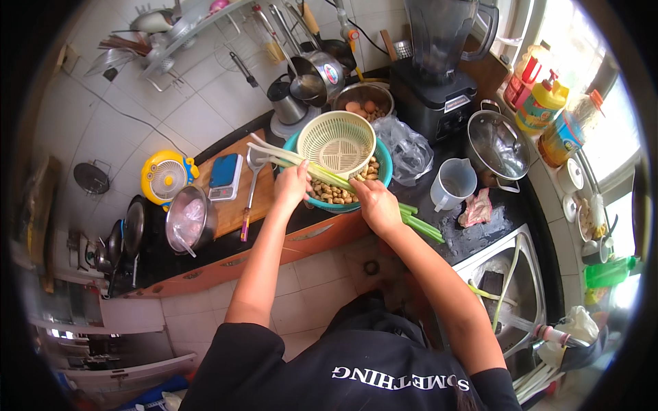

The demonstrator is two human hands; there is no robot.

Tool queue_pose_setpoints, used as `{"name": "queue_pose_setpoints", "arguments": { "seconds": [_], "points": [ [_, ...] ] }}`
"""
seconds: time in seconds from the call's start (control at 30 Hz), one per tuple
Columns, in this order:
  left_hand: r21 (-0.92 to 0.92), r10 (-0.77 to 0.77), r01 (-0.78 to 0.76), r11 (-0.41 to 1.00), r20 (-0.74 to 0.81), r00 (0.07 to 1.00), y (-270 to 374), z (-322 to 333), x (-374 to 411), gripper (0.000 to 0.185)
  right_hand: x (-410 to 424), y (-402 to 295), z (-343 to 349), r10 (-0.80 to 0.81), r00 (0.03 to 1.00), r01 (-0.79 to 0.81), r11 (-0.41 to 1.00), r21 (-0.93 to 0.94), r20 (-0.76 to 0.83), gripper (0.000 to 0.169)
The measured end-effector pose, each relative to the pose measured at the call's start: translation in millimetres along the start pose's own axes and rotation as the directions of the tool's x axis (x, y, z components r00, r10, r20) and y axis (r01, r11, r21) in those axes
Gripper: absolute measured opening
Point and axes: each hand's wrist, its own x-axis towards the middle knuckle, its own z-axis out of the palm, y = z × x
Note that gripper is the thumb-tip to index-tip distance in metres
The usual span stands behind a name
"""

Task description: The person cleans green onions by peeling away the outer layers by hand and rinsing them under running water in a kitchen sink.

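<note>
A bundle of long scallions [329, 175] spans both of my hands, white ends to the upper left and green cut ends to the lower right. My left hand [294, 186] grips the pale part of the stalks. Farther along, my right hand [378, 203] is closed around the greener part. Below the stalks is a teal basin [345, 207] holding peanuts in their shells [329, 193]. A cream plastic colander [336, 120] rests on the basin toward its back. More scallion stalks [506, 280] lie in the steel sink [534, 308] at my right, where water sprays from a faucet [555, 335].
A wooden cutting board [231, 203] carries a kitchen scale [224, 180] and a spatula [251, 190]. Left of it stand a steel bowl [177, 203] with a bagged item and a yellow fan [167, 177]. A blender [434, 87], plastic jug [452, 185], lidded pot [497, 146] and cloth [475, 209] occupy the right.
</note>
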Motion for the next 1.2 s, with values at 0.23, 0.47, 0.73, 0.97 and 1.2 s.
{"name": "queue_pose_setpoints", "arguments": {
  "seconds": [0.23, 0.47, 0.73, 0.97, 1.2],
  "points": [
    [0.43, 0.315, -0.237, 0.871, -0.121, 0.941, -3, 34, 32, 0.027, -18, 11, -35, -0.024, 0.988, -0.011, 0.975, -0.224, -0.153, 0.046],
    [-0.14, 0.581, -0.571, 0.809, 0.034, 0.813, 71, 89, -55, 0.015, -205, 39, -136, 0.343, 0.827, -0.416, 0.906, -0.074, -0.446, 0.033],
    [-0.461, 0.638, -0.495, 0.737, 0.716, 0.283, 158, 236, -183, 0.028, -445, 146, -167, 0.834, 0.253, -0.919, 0.048, -0.392, -0.49, 0.033],
    [-0.318, 0.359, -0.169, 0.933, 0.864, 0.353, 148, 434, -315, 0.04, -412, 107, -222, 0.85, 0.253, -0.965, 0.187, -0.185, -0.461, 0.025],
    [-0.271, -0.009, 0.469, 0.841, 0.858, 0.513, 212, 528, -412, 0.035, -436, -17, -278, 0.946, -0.003, -0.954, -0.1, -0.282, -0.325, 0.015]
  ]
}}
